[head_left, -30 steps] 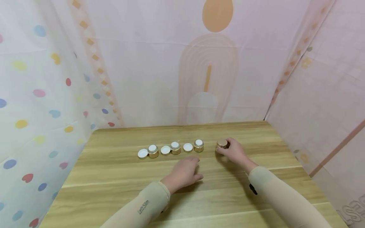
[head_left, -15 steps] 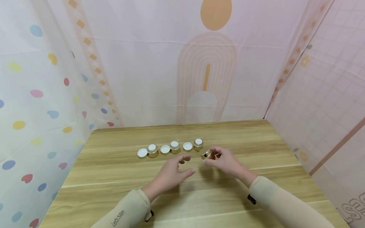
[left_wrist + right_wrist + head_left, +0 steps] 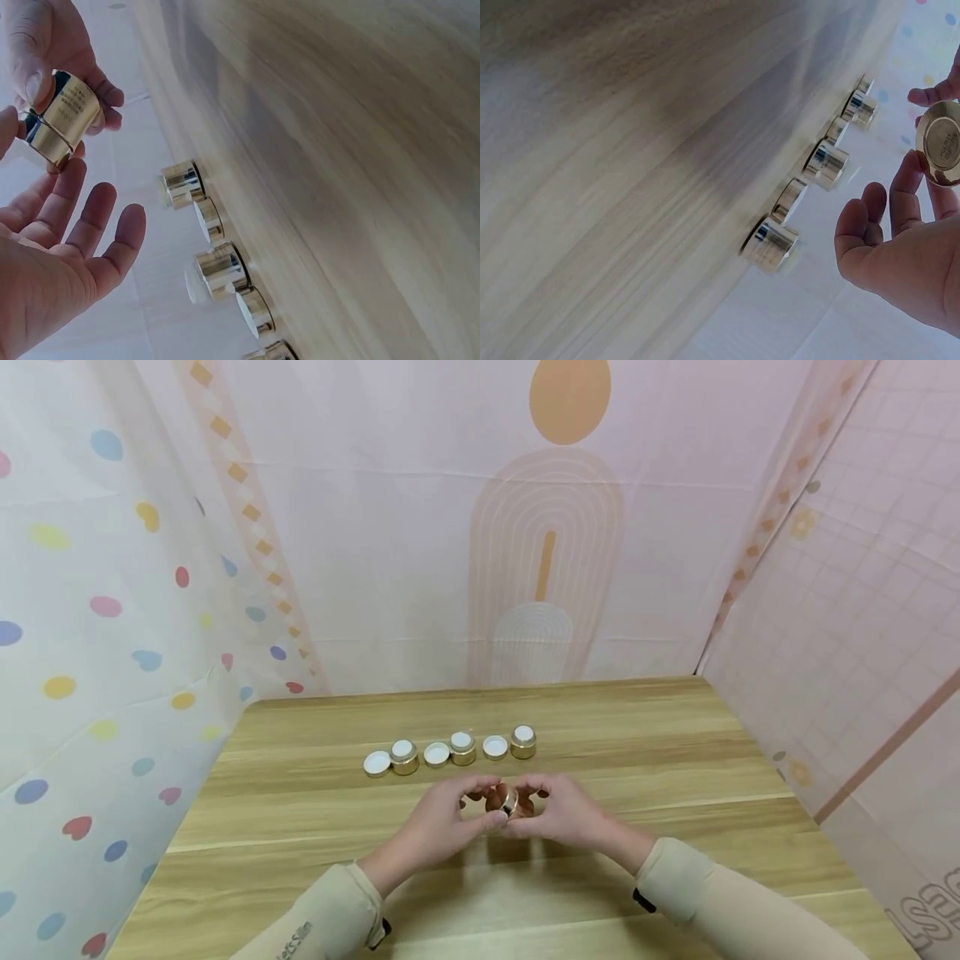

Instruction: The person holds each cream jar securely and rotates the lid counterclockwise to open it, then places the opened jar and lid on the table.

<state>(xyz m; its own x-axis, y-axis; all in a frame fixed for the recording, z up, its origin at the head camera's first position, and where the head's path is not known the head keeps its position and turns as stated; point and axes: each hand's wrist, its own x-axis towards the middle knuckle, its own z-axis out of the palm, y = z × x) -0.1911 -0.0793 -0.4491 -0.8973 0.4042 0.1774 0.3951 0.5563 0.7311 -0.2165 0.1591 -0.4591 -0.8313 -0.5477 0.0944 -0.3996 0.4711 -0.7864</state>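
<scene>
A small gold cosmetic jar is held on its side above the table, between both hands. My right hand grips the jar's body, whose stamped round base faces the right wrist camera. On the other end, the thumb and forefinger of my left hand pinch the lid end, while its other fingers spread loosely in the left wrist view. A seam line runs around the jar; whether the lid has turned, I cannot tell.
Beyond the hands, a row of 3 gold jars with white tops, such as the rightmost jar, stands on the wooden table. Left of each lies an upturned lid, like the middle lid. A patterned curtain hangs behind.
My right hand has lifted the jar from the table's right side, tipped it and brought it left toward me. My left hand has come to its other end and taken hold.
</scene>
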